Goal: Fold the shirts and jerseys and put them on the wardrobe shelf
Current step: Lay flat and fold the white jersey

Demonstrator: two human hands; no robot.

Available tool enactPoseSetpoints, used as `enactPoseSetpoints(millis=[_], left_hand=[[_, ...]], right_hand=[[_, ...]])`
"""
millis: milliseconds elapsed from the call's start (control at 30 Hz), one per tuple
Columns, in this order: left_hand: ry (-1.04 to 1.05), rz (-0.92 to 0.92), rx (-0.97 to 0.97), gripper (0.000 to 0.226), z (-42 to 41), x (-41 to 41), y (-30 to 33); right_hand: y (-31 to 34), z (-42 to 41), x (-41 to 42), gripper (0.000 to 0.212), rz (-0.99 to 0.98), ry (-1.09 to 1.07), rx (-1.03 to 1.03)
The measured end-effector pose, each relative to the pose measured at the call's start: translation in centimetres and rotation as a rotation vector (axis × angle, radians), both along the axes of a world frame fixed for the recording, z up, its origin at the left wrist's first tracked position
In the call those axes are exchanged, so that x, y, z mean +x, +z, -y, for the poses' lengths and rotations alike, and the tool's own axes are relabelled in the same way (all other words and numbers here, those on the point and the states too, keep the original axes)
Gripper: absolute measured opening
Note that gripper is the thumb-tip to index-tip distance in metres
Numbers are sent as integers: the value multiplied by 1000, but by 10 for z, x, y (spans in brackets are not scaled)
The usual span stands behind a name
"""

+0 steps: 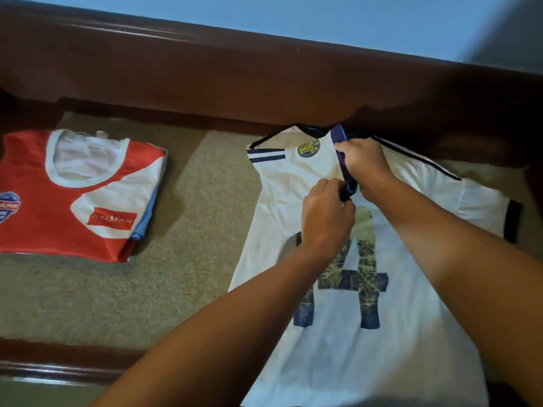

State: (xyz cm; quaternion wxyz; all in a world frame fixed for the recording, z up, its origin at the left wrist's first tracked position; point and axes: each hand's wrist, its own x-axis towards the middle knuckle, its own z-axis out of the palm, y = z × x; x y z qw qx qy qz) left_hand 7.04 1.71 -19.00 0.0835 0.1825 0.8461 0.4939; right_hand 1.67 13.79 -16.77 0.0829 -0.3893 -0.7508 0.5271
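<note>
White soft jersey with a big dark number [382, 348] lies flat and spread out on the speckled brown bed top [182, 289], ready to be folded. Left hand [326, 221] pinches the low end of its dark blue collar strip [342, 160]. Right hand [367, 165] grips the strip higher up, I think to straighten it first. Farther left, a folded red and white jersey [76, 198] rests on a small pile, waiting for the shelf.

Speckled beige-grey mat [188, 277] lying flat as the work surface, dark reddish-brown glossy wooden rail [264, 80] running along its far edge, second wooden edge [58, 368] at the near left, pale blue wall [323, 16] beyond the far rail
</note>
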Motion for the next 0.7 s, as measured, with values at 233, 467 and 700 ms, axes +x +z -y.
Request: enactPoseSetpoints(millis=[233, 467, 700], left_hand=[[-123, 5, -63, 27, 10, 1, -26], [101, -111, -473, 39, 53, -93, -33], [-22, -33, -700, 37, 49, -165, -34]], right_hand=[[-43, -30, 25, 25, 155, 53, 164], [-55, -26, 33, 20, 297, 119, 404], [-64, -30, 31, 28, 275, 114, 459]])
